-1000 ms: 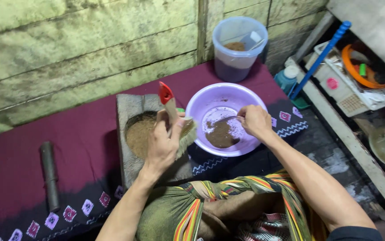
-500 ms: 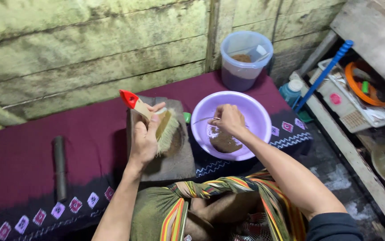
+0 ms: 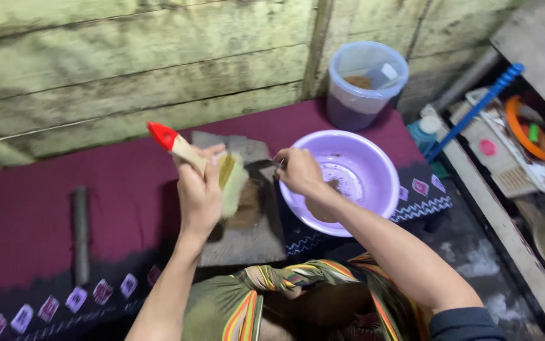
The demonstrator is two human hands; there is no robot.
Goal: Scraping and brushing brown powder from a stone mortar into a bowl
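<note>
My left hand (image 3: 199, 192) grips a flat brush (image 3: 212, 165) with a wooden handle, a red tip and pale bristles, held over a grey stone slab (image 3: 247, 237) that carries brown powder (image 3: 245, 208). My right hand (image 3: 299, 172) is closed at the near rim of a lilac plastic bowl (image 3: 380, 170), which holds some brown paste. What its fingers pinch is too small to make out. The slab and the bowl sit side by side on a maroon patterned cloth (image 3: 51, 215).
A clear bucket (image 3: 366, 85) with brown powder and a scoop stands by the green plank wall. A dark stone roller (image 3: 81, 233) lies on the cloth at left. At right are a blue stick (image 3: 474, 110), a bottle and a crate of utensils.
My left hand has lifted the brush up off the slab and tilted it. My right hand has drawn back from inside the bowl to its near rim.
</note>
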